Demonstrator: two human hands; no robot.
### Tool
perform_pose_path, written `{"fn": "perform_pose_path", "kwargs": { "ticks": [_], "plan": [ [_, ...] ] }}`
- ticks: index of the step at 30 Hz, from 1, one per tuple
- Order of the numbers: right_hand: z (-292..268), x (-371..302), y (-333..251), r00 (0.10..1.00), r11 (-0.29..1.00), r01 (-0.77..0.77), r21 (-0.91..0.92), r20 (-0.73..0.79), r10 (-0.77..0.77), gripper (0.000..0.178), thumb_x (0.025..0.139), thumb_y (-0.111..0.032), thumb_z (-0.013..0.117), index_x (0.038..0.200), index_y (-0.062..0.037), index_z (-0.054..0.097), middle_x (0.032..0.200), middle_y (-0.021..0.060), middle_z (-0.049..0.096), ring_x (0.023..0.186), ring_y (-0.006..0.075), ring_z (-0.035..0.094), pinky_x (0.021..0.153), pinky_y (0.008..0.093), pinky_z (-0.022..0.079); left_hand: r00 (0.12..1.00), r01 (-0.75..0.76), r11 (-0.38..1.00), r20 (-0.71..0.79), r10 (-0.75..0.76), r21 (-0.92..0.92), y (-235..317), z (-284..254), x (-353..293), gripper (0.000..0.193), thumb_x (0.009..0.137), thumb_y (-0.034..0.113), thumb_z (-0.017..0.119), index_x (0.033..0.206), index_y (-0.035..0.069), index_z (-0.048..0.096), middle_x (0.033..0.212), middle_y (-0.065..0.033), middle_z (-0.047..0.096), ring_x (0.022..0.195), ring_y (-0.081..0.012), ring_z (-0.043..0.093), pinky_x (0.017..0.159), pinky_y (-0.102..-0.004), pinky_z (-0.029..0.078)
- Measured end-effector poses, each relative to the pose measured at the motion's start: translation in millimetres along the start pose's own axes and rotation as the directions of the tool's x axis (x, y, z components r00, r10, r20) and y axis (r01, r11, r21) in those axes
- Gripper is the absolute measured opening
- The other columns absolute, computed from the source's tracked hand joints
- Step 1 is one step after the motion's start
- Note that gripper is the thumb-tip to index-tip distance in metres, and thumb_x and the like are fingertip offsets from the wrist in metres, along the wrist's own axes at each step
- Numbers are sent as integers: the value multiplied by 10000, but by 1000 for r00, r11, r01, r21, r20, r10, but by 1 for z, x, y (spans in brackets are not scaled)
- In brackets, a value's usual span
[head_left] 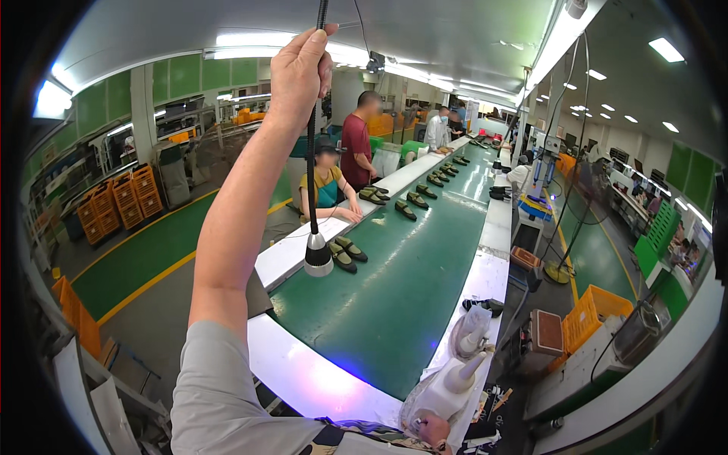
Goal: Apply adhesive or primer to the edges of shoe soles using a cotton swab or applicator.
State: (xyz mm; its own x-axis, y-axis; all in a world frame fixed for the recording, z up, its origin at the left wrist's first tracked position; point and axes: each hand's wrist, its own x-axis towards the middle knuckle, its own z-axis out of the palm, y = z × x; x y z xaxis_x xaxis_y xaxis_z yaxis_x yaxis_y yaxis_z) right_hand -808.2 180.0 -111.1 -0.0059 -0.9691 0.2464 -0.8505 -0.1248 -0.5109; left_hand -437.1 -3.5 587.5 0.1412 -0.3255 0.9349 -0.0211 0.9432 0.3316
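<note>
Head view shows the left grip (298, 72) raised high and closed around the black neck of a lamp (318, 258), whose head hangs well below that grip. The right grip (434, 430) sits low, at the base of a white bottle (447, 390) (mostly hidden, so I cannot tell whether its fingers close on anything). Another bottle (473, 334) stands beyond the right grip. Below the left grip, a white desk (284, 360) carries a violet glow; past it runs a green belt (379, 311). The nearest shoes (353, 250) rest on the belt beyond the lamp head, apart from both grips.

As for progress, I judge that getting hold of the lamp is done, while letting it go remains; whether its position is final cannot be told. Neither grip touches the nearest shoes.
</note>
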Motion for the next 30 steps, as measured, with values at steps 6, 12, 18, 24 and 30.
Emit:
{"fn": "perform_pose_path", "kwargs": {
  "ticks": [6, 12, 18, 24, 30],
  "plan": [
    [-4, 1, -5, 997, 998, -60, -14, 43, 61, 113, 754, -233, 684, 778, -141, 745, 757, 137, 694, 715, 353, 673, 662, 465, 540, 978, -167, 980, -109, 179, 109, -43, 17, 12, 320, 1033, 235, 525, 1205, -14, 629, 622, 45, 472, 492, -36, 417, 443, -208, 333],
    [-1, -3, -4, 994, 994, -105, -27, 28, 106, 118, 772, -226, 661, 800, -155, 751, 773, 123, 699, 728, 351, 674, 665, 461, 543, 989, 19, 1000, -145, -20, -3, -52, 31, 10, 309, 1016, 226, 569, 1190, -18, 645, 645, 62, 436, 581, -21, 402, 506, -191, 334],
    [5, -4, 0, 989, 990, -130, -61, 62, 134, 117, 763, -223, 663, 821, -166, 746, 808, 104, 706, 749, 329, 681, 677, 451, 545, 980, -97, 983, -157, 122, 155, -117, 18, 43, 312, 1017, 242, 553, 1149, -18, 665, 651, 18, 536, 569, -64, 464, 528, -222, 387],
    [11, -4, 4, 990, 990, -131, -48, 44, 133, 112, 763, -216, 660, 807, -156, 743, 810, 112, 706, 752, 334, 680, 675, 460, 543, 977, -111, 920, -128, 170, 376, -149, 22, 55, 283, 988, 237, 563, 1087, -3, 675, 607, -27, 549, 566, -95, 512, 551, -279, 438],
    [4, -5, -2, 986, 987, -159, -33, 50, 161, 117, 752, -208, 658, 816, -155, 741, 813, 105, 708, 766, 324, 685, 690, 459, 546, 959, -104, 842, -169, 226, 530, -164, 30, 60, 291, 979, 256, 533, 1069, 23, 682, 643, -137, 623, 586, -243, 607, 610, -367, 482]
  ]
}}
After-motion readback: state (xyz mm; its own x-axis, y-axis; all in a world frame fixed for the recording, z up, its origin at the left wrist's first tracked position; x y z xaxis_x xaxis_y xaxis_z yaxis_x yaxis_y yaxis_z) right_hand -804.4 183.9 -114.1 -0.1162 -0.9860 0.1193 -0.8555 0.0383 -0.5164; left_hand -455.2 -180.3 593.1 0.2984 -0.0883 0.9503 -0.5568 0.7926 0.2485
